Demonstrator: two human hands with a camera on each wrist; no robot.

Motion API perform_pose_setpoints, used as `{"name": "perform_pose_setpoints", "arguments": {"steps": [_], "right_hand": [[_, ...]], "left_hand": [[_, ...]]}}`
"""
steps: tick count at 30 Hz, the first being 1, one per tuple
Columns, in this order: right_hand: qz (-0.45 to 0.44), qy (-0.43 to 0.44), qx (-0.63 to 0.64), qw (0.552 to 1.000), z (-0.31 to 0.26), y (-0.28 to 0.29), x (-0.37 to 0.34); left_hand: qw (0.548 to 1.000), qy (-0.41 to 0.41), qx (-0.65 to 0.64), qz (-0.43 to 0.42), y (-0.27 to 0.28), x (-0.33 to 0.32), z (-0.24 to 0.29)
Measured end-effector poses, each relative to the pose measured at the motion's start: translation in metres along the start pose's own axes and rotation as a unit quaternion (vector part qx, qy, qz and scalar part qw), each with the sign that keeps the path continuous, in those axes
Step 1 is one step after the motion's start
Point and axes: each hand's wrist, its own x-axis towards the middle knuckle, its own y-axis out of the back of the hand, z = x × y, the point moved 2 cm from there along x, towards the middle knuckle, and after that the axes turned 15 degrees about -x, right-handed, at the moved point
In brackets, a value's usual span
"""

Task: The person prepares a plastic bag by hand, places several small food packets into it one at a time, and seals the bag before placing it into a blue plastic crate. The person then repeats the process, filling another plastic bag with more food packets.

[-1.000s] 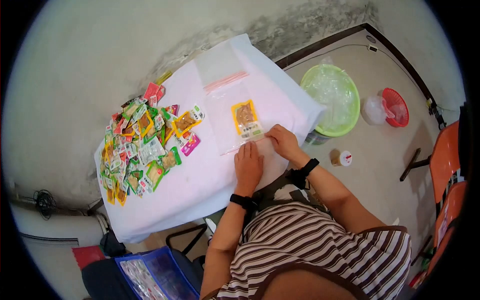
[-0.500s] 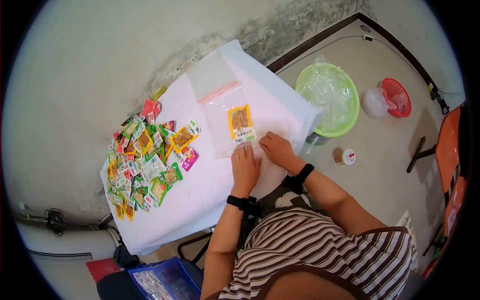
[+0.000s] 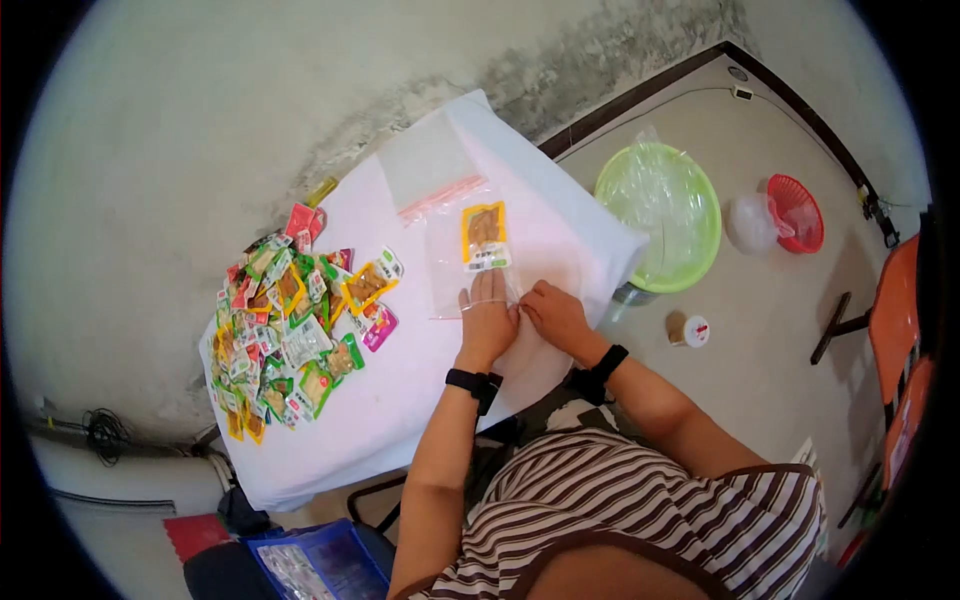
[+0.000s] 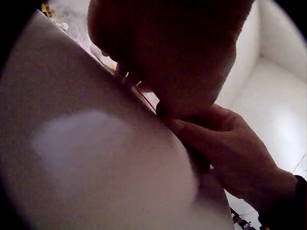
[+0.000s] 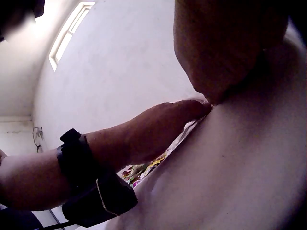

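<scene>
A clear zip bag (image 3: 447,262) lies flat on the white-covered table (image 3: 400,390), with a yellow-edged snack packet (image 3: 485,232) inside it. My left hand (image 3: 489,325) lies at the bag's near edge, its straight fingers reaching under the clear film toward the packet's lower end. Beside it, my right hand (image 3: 556,316) pinches the near right corner of the bag between thumb and bent fingers. In the left wrist view, the right hand (image 4: 240,148) meets the left at the table surface; the pinched film is mostly hidden there.
A heap of colourful snack packets (image 3: 285,335) covers the table's left side. Another clear bag with a red zip strip (image 3: 430,165) lies beyond. On the floor at right stand a green tub (image 3: 660,225) of clear plastic, a red basket (image 3: 795,212) and a lidded cup (image 3: 690,330).
My left fingers have moved from on top of the bag's near edge to under its film. The packet now sits farther from that edge. My right hand stays near the corner.
</scene>
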Motion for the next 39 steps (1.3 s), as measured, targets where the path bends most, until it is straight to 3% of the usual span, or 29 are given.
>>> {"name": "perform_pose_setpoints", "arguments": {"steps": [11,21,27,29,31,33,35,37,39], "right_hand": [[0.043,-0.013,0.043,0.998,0.000,0.001,0.000],[0.016,0.003,0.048,0.999,-0.006,0.004,0.001],[0.033,-0.007,0.042,0.999,-0.005,0.000,0.001],[0.031,-0.016,0.065,0.997,-0.008,0.006,0.002],[0.030,-0.010,0.050,0.998,-0.005,0.002,0.002],[0.009,-0.033,0.042,0.999,-0.004,0.000,0.001],[0.011,-0.028,0.044,0.999,-0.005,-0.002,0.000],[0.018,-0.026,0.045,0.999,-0.004,-0.002,0.002],[0.010,-0.018,0.043,0.999,0.000,-0.002,0.001]], "left_hand": [[0.994,-0.003,-0.112,0.009,0.011,0.002,-0.013],[0.998,0.027,-0.048,-0.035,0.006,0.013,-0.017],[0.999,-0.016,-0.045,-0.016,0.015,-0.007,-0.019],[0.989,-0.056,-0.105,-0.085,0.024,-0.032,-0.023],[0.980,-0.037,-0.156,-0.116,0.041,-0.058,-0.042],[0.984,0.000,-0.174,0.033,0.060,-0.082,-0.073],[0.975,0.090,-0.061,0.192,0.094,-0.088,-0.078],[0.957,0.157,0.102,0.222,0.101,-0.088,-0.096],[0.963,0.177,0.073,0.190,0.090,-0.093,-0.123]]}}
